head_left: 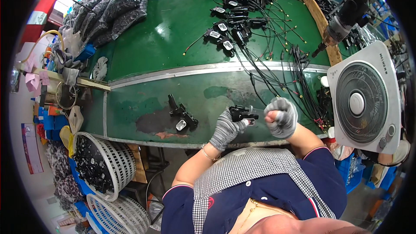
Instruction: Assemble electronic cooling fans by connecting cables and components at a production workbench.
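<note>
My left hand [226,129], in a grey knit glove, is closed around a small black plastic part [242,112] just above the bench's near strip. My gloved right hand [284,118] is curled closed beside it, a bare fingertip showing; whatever it may pinch is too blurred to make out. A gap separates the two hands. To the left, a similar black part with a pale rectangular face [184,115] lies on a dark stain. Black cables [260,78] run across the bench behind my right hand.
More black parts with wires [238,8] are heaped on the green bench [160,52]. A box fan [364,99] stands at right, below a hanging power screwdriver [340,24]. White baskets [125,164] sit at lower left; bagged parts [117,13] are piled at far left.
</note>
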A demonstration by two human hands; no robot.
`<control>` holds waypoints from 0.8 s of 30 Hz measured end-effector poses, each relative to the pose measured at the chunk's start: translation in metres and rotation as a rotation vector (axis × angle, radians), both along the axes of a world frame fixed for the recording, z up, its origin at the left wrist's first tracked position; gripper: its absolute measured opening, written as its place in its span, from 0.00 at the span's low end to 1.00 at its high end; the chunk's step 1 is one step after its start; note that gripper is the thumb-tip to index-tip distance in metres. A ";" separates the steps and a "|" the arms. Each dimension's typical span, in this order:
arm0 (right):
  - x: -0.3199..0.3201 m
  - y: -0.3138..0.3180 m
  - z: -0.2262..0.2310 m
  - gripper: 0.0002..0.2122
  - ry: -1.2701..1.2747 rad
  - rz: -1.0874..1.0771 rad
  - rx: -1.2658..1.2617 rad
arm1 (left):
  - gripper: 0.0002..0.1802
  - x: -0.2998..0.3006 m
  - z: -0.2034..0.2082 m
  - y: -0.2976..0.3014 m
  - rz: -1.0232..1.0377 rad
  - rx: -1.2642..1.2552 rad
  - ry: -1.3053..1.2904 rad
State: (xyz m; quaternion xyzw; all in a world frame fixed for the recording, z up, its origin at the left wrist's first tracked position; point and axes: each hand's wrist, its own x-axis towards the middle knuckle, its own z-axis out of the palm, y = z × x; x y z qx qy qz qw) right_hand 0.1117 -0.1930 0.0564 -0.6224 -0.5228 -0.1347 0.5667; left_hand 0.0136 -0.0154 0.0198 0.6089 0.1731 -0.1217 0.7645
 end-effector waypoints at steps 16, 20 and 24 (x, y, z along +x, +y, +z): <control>0.020 0.026 -0.035 0.08 1.597 -0.026 0.092 | 0.22 -0.004 -0.011 -0.008 -0.309 0.181 -0.654; 0.038 0.019 -0.007 0.08 1.046 -0.339 0.302 | 0.18 -0.013 -0.025 -0.006 0.112 -0.199 -0.254; 0.008 0.011 -0.008 0.03 0.110 -0.188 0.083 | 0.19 -0.004 -0.006 -0.009 0.064 -0.067 -0.099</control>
